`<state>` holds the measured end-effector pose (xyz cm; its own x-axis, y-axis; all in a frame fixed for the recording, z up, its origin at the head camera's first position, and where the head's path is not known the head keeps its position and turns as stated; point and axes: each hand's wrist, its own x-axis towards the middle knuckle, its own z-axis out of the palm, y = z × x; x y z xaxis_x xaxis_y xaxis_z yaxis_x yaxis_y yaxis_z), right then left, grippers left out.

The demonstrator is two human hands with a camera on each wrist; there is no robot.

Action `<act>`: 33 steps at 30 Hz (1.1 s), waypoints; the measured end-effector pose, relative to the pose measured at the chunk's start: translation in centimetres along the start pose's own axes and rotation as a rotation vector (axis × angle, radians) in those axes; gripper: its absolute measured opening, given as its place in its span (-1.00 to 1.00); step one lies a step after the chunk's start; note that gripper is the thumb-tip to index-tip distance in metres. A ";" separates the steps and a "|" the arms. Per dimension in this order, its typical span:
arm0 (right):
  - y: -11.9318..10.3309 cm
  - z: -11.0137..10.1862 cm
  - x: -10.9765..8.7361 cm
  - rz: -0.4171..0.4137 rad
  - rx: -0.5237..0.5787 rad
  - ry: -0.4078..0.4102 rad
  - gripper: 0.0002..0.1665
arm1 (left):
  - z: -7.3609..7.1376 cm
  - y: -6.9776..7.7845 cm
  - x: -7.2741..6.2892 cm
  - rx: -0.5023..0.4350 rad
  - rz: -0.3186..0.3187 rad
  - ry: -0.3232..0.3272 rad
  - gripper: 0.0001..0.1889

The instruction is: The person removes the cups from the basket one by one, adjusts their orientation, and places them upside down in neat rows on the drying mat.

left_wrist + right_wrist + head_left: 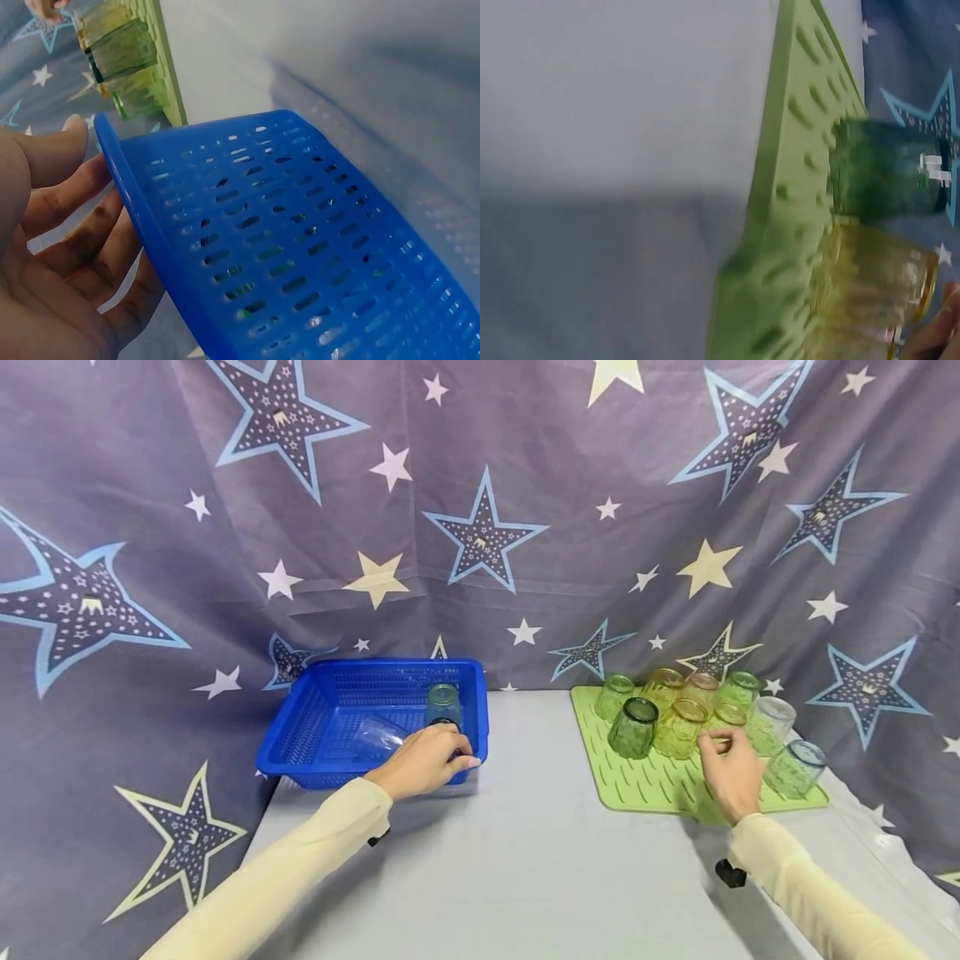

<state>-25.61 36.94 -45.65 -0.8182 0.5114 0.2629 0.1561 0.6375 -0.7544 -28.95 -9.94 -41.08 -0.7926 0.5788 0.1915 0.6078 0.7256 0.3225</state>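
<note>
My left hand (429, 760) hangs over the front right corner of the blue plastic basket (307, 768). In the left wrist view its fingers (82, 244) are loosely bent behind the basket rim, with no glass visible between them. A dark-rimmed glass (442, 724) in the basket is mostly hidden by this hand. My right hand (731, 777) is above the green drying mat (611, 777), fingers bent close to a yellow-green glass (729, 716); whether it grips that glass is hidden. Beside it stand a yellow glass (681, 731) and a dark green glass (633, 728).
Inside the basket, a blue-green glass (443, 697) stands and a clear glass (377, 737) lies tilted. Several more glasses share the mat, including a bluish one (797, 768) at the right front. A star-patterned curtain (480, 618) hangs behind the pale table (540, 860).
</note>
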 end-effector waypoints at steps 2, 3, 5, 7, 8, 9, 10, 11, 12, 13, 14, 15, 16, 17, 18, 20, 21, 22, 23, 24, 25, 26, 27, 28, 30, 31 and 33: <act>-0.4 0.5 -0.5 -0.018 -0.008 -0.028 -0.44 | -0.1 -0.3 0.0 -0.007 -0.004 0.004 -0.82; -0.7 0.7 -0.7 -0.028 -0.008 -0.041 -0.45 | -0.1 -0.4 0.0 -0.009 -0.007 0.006 -0.82; -1.2 1.2 -1.1 -0.044 0.003 -0.077 -0.47 | -0.2 -0.6 -0.1 -0.012 -0.015 0.009 -0.83; -1.7 1.6 -1.6 -0.056 0.020 -0.123 -0.48 | -0.3 -0.8 -0.2 -0.011 -0.023 0.006 -0.84; -1.9 1.8 -1.9 -0.060 0.028 -0.151 -0.48 | -0.3 -0.8 -0.3 -0.012 -0.028 0.004 -0.84; -2.1 2.0 -2.1 -0.063 0.034 -0.169 -0.47 | -0.4 -0.9 -0.4 -0.014 -0.032 0.004 -0.84; -2.3 2.3 -2.3 -0.060 0.043 -0.187 -0.44 | -0.4 -1.0 -0.5 -0.019 -0.032 0.002 -0.85; -2.6 2.6 -2.6 -0.057 0.050 -0.199 -0.41 | -0.5 -1.1 -0.5 -0.020 -0.033 0.000 -0.85; -2.8 3.0 -2.8 -0.053 0.060 -0.212 -0.39 | -0.6 -1.1 -0.6 -0.022 -0.032 0.001 -0.85; -3.1 3.4 -3.1 -0.051 0.066 -0.221 -0.35 | -0.7 -1.2 -0.6 -0.022 -0.033 0.002 -0.85; -3.3 3.9 -3.4 -0.045 0.077 -0.238 -0.32 | -0.8 -1.3 -0.7 -0.022 -0.034 0.005 -0.85; -3.6 4.4 -3.8 -0.040 0.098 -0.252 -0.31 | -0.9 -1.3 -0.8 -0.021 -0.035 0.008 -0.86; -3.9 4.9 -4.1 -0.039 0.116 -0.268 -0.30 | -1.0 -1.4 -0.8 -0.017 -0.036 0.010 -0.86; -4.2 5.5 -4.5 -0.044 0.128 -0.283 -0.30 | -1.1 -1.4 -0.9 -0.012 -0.037 0.014 -0.87; -4.5 6.0 -4.9 -0.048 0.144 -0.302 -0.32 | -1.2 -1.5 -1.0 -0.008 -0.036 0.017 -0.87; -5.1 7.0 -5.6 -0.055 0.174 -0.344 -0.35 | -1.3 -1.6 -1.1 0.003 -0.031 0.021 -0.87; -5.5 7.5 -5.9 -0.059 0.185 -0.365 -0.37 | -1.3 -1.6 -1.2 0.006 -0.027 0.023 -0.87; -5.8 8.0 -6.2 -0.062 0.190 -0.382 -0.37 | -1.3 -1.6 -1.2 0.010 -0.024 0.023 -0.87; -6.2 8.4 -6.6 -0.062 0.200 -0.401 -0.38 | -1.4 -1.7 -1.3 0.013 -0.023 0.024 -0.87; -6.5 8.8 -6.8 -0.053 0.216 -0.423 -0.40 | -1.4 -1.7 -1.3 0.016 -0.026 0.024 -0.87; -6.9 9.3 -7.1 -0.047 0.228 -0.443 -0.39 | -1.5 -1.7 -1.4 0.019 -0.029 0.024 -0.87; -7.3 9.7 -7.4 -0.039 0.245 -0.461 -0.40 | -1.6 -1.8 -1.5 0.023 -0.033 0.024 -0.87; -7.7 10.1 -7.6 -0.031 0.261 -0.479 -0.41 | -1.7 -1.8 -1.5 0.023 -0.038 0.024 -0.87; -8.0 10.5 -7.9 -0.019 0.282 -0.496 -0.41 | -1.8 -1.9 -1.6 0.025 -0.043 0.021 -0.87; -8.7 11.2 -8.5 0.009 0.327 -0.539 -0.42 | -2.1 -2.0 -1.7 0.025 -0.046 0.021 -0.86; -9.1 11.5 -8.8 0.016 0.347 -0.560 -0.41 | -2.3 -2.0 -1.8 0.027 -0.046 0.022 -0.85; -9.7 12.0 -9.4 0.033 0.385 -0.610 -0.41 | -2.6 -2.3 -1.9 0.028 -0.050 0.025 -0.86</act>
<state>-26.11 19.00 -48.02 -0.9972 0.0421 -0.0617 0.0720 0.3219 -0.9440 -28.96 -13.66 -39.72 -0.8229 0.5323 0.1990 0.5681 0.7640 0.3059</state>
